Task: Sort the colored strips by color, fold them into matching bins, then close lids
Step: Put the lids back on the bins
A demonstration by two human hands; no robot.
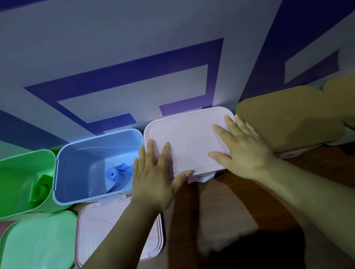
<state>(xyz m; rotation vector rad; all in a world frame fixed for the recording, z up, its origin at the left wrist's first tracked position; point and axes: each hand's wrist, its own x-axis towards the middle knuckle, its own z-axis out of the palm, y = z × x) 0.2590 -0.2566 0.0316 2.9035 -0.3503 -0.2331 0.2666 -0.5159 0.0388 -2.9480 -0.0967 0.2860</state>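
1. Left hand [153,178] and right hand [241,152]: fingers [152,153] spread flat, gripping nothing, pressed on pink lid [185,131].
2. Just left: open blue bin [96,142] containing rolled blue strip [115,173].
3. Farther left: open green bin [15,164]; green lid [36,250] lying on counter [236,194].

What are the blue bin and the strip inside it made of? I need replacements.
Blue bin: likely moulded plastic, smooth and slightly glossy, with rounded corners and a rolled rim. Blue strip: thin, flexible and matte, lying coiled; rubbery sheet or foam, I cannot tell which.
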